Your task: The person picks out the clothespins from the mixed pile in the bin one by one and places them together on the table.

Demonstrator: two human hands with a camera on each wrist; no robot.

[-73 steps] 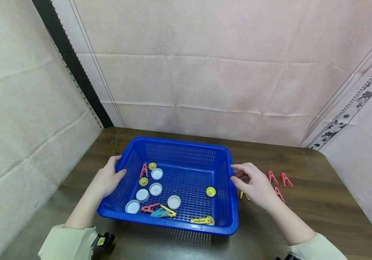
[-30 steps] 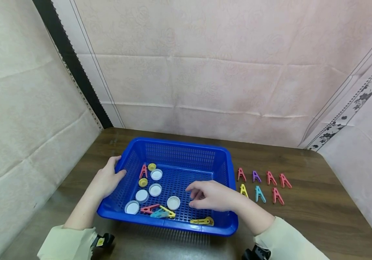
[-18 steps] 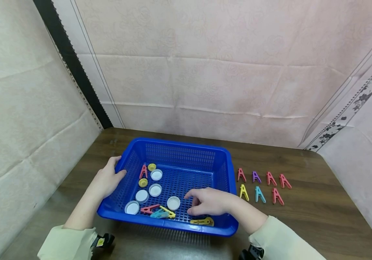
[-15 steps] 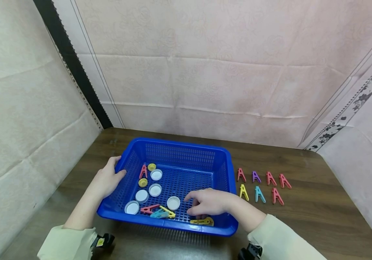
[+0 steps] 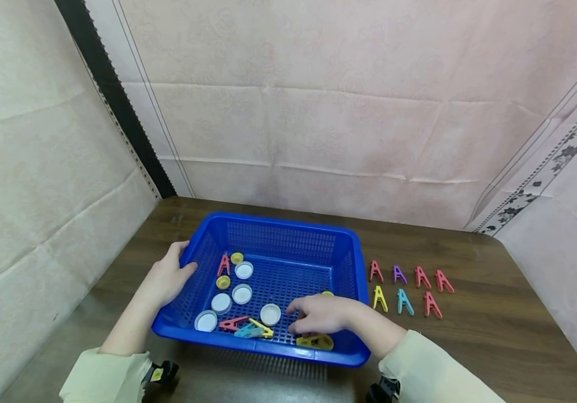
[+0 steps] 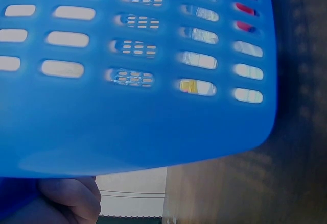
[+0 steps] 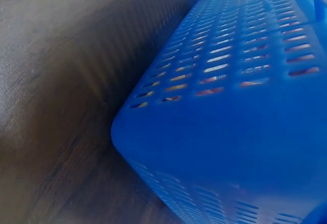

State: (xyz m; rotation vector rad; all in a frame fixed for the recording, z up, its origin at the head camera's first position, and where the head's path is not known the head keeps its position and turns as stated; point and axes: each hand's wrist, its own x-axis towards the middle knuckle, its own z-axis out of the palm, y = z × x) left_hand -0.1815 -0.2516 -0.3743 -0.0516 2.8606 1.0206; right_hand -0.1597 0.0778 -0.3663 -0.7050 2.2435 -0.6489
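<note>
My left hand (image 5: 164, 277) grips the left rim of a blue plastic basket (image 5: 288, 220), thumb inside. In the left wrist view, curled fingers (image 6: 71, 198) show below the basket wall. My right hand (image 5: 323, 313) reaches into the front right of the basket, fingers bent down at a yellow clothespin (image 5: 315, 342), which they seem to pinch; the fingertips are partly hidden. White bottle caps (image 5: 221, 303) and yellow caps (image 5: 223, 282) lie in the basket's left half. A red clothespin (image 5: 233, 323), a blue clothespin (image 5: 249, 331) and a thin yellow clothespin (image 5: 263, 327) lie along the front wall.
Right of the basket, clothespins stand in two rows on the brown wooden table (image 5: 495, 313): red clothespins (image 5: 431, 305), a purple clothespin (image 5: 399, 274), a yellow clothespin (image 5: 380, 299) and a blue clothespin (image 5: 404, 302). Pale cloth (image 5: 288, 129) hangs behind and at the sides.
My right hand moved from beside the basket's right wall into it and down to the yellow clothespin, which has turned to show a broader side. The left hand stays put.
</note>
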